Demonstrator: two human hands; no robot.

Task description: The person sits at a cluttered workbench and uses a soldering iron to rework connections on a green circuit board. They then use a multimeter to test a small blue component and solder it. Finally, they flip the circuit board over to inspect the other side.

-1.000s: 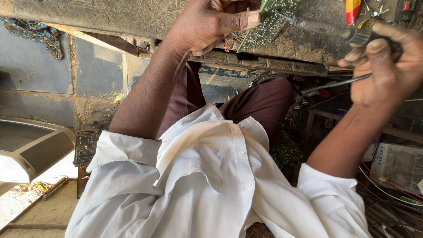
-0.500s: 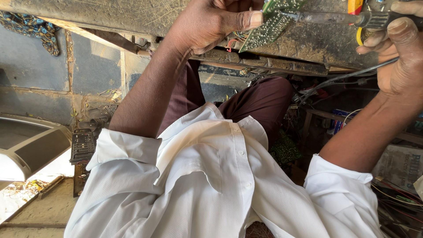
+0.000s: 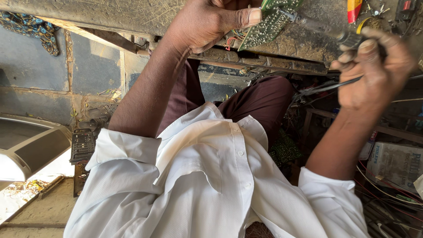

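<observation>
Circuit board (image 3: 269,22) pinched in left hand (image 3: 207,24), soldering iron (image 3: 321,28) gripped by right hand (image 3: 374,66)

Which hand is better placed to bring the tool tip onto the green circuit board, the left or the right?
The right hand, probably. It grips the soldering tool, whose tip already lies at the green circuit board. The left hand is busy pinching that board at the worn bench.

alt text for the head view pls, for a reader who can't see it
A person in a white shirt holds a green circuit board in the left hand at the edge of a worn workbench, while the right hand points a slim corded tool at it. Loose wires and a cardboard box lie below on the right.
</observation>
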